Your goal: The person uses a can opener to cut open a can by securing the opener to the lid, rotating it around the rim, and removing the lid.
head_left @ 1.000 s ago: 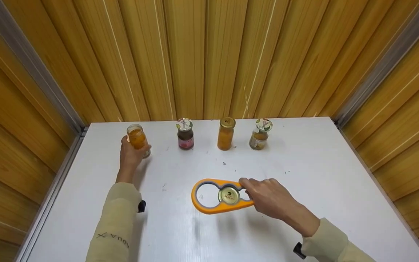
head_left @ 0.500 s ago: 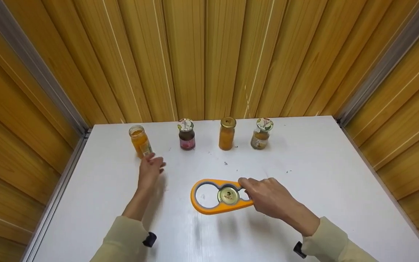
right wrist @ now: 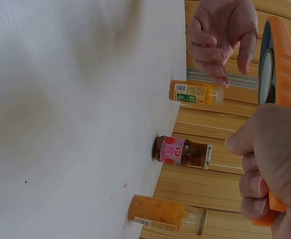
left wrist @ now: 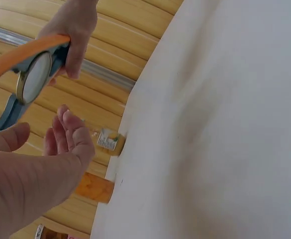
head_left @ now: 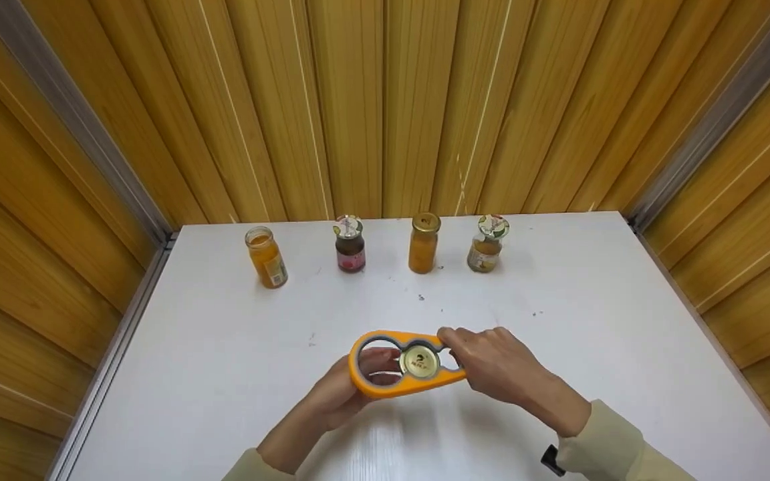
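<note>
My right hand grips the narrow end of an orange jar opener with a grey inner edge, held above the table. A gold metal jar lid sits lodged in the opener's middle ring. My left hand is just below the wide end, its fingers seen through the large ring. In the left wrist view that hand has loosely bent fingers and nothing in it, apart from the lid. At the far left stands a lidless glass jar with orange contents.
Along the back of the white table stand a dark jar with a pink label, a tall orange jar with a gold lid and a small jar with a patterned lid. Wood-look panels rise behind.
My left hand let go of the lidless jar, leaving it standing, and moved right and towards me to beneath the opener. The right hand and opener stayed nearly still.
</note>
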